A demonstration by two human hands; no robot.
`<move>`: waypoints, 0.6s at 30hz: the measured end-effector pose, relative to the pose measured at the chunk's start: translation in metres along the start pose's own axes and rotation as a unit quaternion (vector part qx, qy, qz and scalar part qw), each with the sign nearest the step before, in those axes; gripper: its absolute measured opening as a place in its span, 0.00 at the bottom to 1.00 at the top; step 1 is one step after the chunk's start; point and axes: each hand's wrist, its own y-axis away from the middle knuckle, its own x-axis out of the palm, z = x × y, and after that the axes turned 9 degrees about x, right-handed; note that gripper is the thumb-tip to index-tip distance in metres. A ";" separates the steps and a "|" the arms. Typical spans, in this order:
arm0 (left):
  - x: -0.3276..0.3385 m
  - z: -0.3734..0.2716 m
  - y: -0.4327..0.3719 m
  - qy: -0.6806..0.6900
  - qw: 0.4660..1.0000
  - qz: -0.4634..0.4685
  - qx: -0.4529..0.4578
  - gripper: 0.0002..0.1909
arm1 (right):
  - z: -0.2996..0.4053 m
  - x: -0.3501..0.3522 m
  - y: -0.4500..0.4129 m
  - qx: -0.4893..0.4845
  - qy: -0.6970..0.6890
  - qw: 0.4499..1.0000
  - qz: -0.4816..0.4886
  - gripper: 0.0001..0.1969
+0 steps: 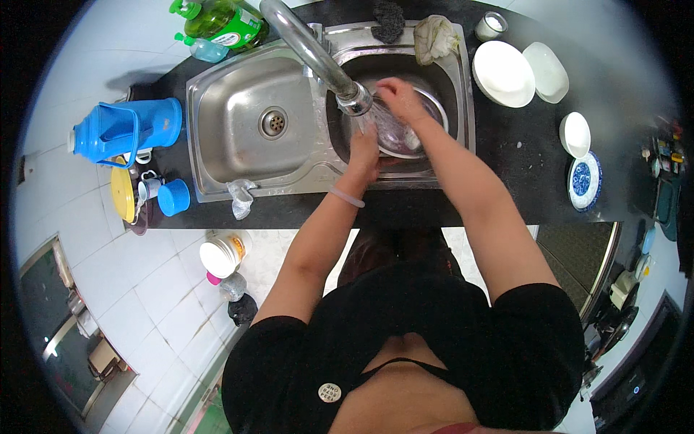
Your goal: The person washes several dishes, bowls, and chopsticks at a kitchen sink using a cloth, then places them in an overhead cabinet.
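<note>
My left hand [365,152] is under the faucet [355,100] at the right basin of a stainless steel sink [320,179], with water running about its fingers. To its right, my right hand [401,100] is over a round dish or basin with a pale rim [445,116] that sits in the right basin. A small whitish thing [412,140] lies in that dish; I cannot tell what it is. Neither hand plainly grips anything, and the fingers are partly blurred. A pale bangle circles my left wrist.
A beige cloth [435,39] and a dark scrubber [389,21] lie on the sink's back rim. White bowls [503,74] and a blue-patterned plate [584,182] stand right. Left are a blue thermos flask [127,130], a blue cup [174,197] and a green soap bottle [227,24].
</note>
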 end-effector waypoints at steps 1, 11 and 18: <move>-0.007 0.007 -0.008 -0.001 1.000 0.002 0.001 0.17 | -0.003 -0.004 -0.001 -0.002 0.000 1.000 -0.002 0.15; -0.047 0.079 -0.062 0.233 0.970 -0.017 -0.071 0.17 | 0.037 -0.016 0.133 -0.249 0.078 0.962 -0.077 0.20; 0.029 -0.013 0.008 0.271 0.959 0.018 -0.079 0.13 | 0.069 -0.004 0.095 -0.301 0.239 0.918 -0.095 0.28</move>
